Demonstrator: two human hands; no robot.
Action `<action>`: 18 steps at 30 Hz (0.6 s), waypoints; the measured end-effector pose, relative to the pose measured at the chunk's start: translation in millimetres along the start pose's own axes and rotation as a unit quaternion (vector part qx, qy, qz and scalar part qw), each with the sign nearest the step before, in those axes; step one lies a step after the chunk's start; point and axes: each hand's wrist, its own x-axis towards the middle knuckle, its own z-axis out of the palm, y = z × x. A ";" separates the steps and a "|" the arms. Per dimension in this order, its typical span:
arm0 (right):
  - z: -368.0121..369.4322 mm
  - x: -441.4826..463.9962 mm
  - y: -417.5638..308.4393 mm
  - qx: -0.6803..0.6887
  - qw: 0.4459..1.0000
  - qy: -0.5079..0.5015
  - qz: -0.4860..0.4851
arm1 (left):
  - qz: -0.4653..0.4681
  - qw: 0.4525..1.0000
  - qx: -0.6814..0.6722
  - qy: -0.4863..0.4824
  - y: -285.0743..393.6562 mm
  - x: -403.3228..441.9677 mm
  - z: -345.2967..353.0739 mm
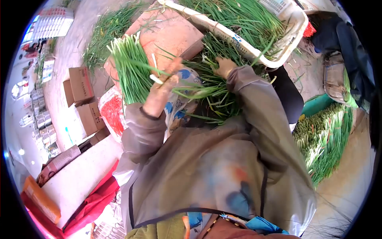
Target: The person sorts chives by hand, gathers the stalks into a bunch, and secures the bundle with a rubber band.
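Smock (199,155): below the crate (237,38); baggy cuffs could snag stems; sheer, grey-brown.
Crate: overhanging greens could spill; stiff white plastic.
Bundle (133,75): left of the crate, could slump sideways; slim, smooth, pale-ended stalks.
Left hand (161,93): left of the crate, blurred fingers pinch pale-tipped stalks (156,79); tugging could tear them.
Right hand (225,67): beside the crate, on tangled greens (209,71); finger closure cannot be told.

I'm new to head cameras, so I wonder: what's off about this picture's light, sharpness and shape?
Head view: black rounded border and stretched edges, as from a very wide lens; washed-out glare at far left; the left hand blurred at the fingers, probably moving; the right hand looks sharper.
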 end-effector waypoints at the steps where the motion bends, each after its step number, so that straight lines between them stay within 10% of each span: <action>1: 28.0 6.8 13.4 0.030 0.998 -0.034 -0.033 | 0.038 0.993 0.086 0.065 -13.9 1.9 -2.9; 2: 30.1 -2.4 15.3 0.079 0.983 -0.082 -0.145 | 0.089 0.989 0.095 0.067 -29.6 9.0 -13.2; 8: 16.9 -8.5 45.5 0.074 0.990 -0.088 0.084 | 0.062 0.978 -0.197 0.022 -5.9 21.5 -20.4; 10: -7.0 -10.2 54.1 0.106 0.983 0.138 0.062 | 0.071 0.971 -0.227 0.012 0.2 27.6 -25.5; 13: -73.7 -42.2 7.4 0.358 0.862 0.317 -0.170 | 0.082 0.970 -0.227 -0.014 0.8 35.1 -31.5; 18: -79.4 -87.3 -103.7 0.169 0.883 0.128 -0.419 | 0.088 0.933 -0.345 -0.048 13.1 39.3 -25.0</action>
